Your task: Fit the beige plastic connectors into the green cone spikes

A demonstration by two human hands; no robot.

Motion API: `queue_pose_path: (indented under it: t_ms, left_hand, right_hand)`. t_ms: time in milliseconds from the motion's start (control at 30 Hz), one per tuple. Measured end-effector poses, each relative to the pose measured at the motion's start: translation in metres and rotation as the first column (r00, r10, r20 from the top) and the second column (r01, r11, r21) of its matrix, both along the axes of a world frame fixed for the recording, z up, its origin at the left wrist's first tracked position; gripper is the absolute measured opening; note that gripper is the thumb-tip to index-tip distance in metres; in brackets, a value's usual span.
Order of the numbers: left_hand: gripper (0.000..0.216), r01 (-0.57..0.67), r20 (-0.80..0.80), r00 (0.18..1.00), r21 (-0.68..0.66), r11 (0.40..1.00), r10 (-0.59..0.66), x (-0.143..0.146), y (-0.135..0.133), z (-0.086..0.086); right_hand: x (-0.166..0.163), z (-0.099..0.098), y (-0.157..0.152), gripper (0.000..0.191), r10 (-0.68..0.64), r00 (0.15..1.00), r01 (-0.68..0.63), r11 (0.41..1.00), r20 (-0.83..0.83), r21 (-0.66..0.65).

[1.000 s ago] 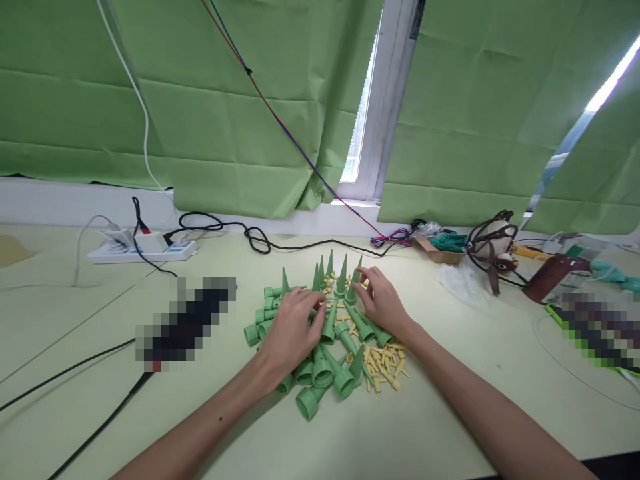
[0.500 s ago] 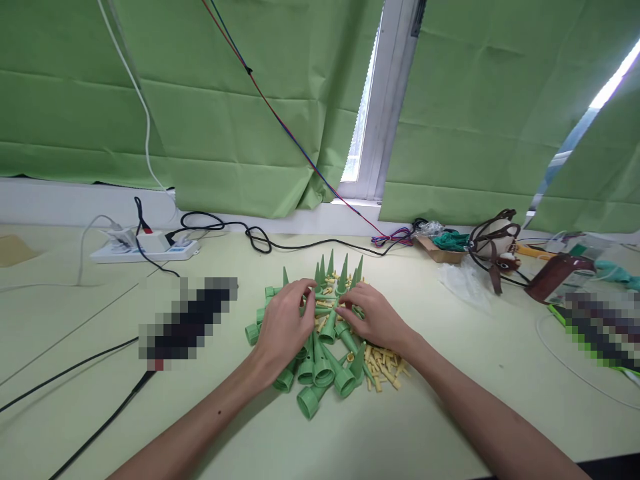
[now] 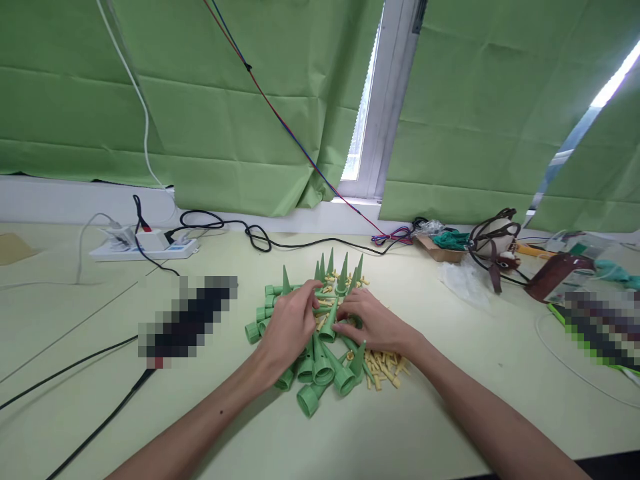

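Observation:
A heap of green plastic cones (image 3: 320, 370) lies in the middle of the pale green table (image 3: 350, 440), some upright at the back, most lying down. Small yellow pieces (image 3: 385, 368) are scattered among them and to the right. My left hand (image 3: 289, 327) rests on the heap's left side, fingers curled round a lying cone. My right hand (image 3: 373, 323) is on the right side, its fingertips pinched at the base of a cone in the middle. The two hands almost touch.
A white power strip (image 3: 145, 247) and black cables (image 3: 250, 237) lie at the back left. A blurred dark object (image 3: 185, 323) sits left of the heap. At the back right are a small cardboard tray (image 3: 440, 248), a brown-strapped object (image 3: 493, 247) and clear plastic (image 3: 463, 280).
My right hand has drawn back from the upright cones at the rear toward the middle of the heap. My left hand has shifted slightly, and the hands have come together.

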State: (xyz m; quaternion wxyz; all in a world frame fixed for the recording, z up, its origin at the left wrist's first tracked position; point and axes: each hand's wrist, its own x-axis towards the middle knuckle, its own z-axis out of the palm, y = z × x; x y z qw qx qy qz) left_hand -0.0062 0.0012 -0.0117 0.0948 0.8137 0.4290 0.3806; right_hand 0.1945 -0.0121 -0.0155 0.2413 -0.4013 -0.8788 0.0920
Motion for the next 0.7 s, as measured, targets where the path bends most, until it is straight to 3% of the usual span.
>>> queue_pose_path:
  t_ms: [167, 367, 567, 700]
  left_hand:
    - [0.037, 0.048, -0.012, 0.999, -0.032, 0.998, -0.049, 0.000, 0.000, -0.002]
    - [0.026, 0.078, -0.001, 0.997, -0.012, 0.997, -0.078, 0.005, -0.002, 0.001]
    - [0.020, 0.122, -0.005, 0.993, 0.037, 0.992, -0.122, 0.007, -0.005, 0.003]
    - [0.020, 0.167, -0.069, 0.983, -0.017, 0.986, -0.168, 0.007, -0.008, 0.003]
  right_hand:
    - [0.001, 0.002, -0.001, 0.012, 0.025, 1.000, -0.025, 0.999, 0.007, -0.020]
    - [0.001, 0.002, 0.001, 0.016, 0.074, 0.997, -0.075, 0.997, -0.017, -0.016]
    - [0.003, -0.002, 0.006, 0.022, -0.022, 0.999, 0.024, 0.999, -0.045, 0.032]
    - [0.004, -0.005, 0.009, 0.024, -0.099, 0.990, 0.105, 0.992, -0.098, 0.063]
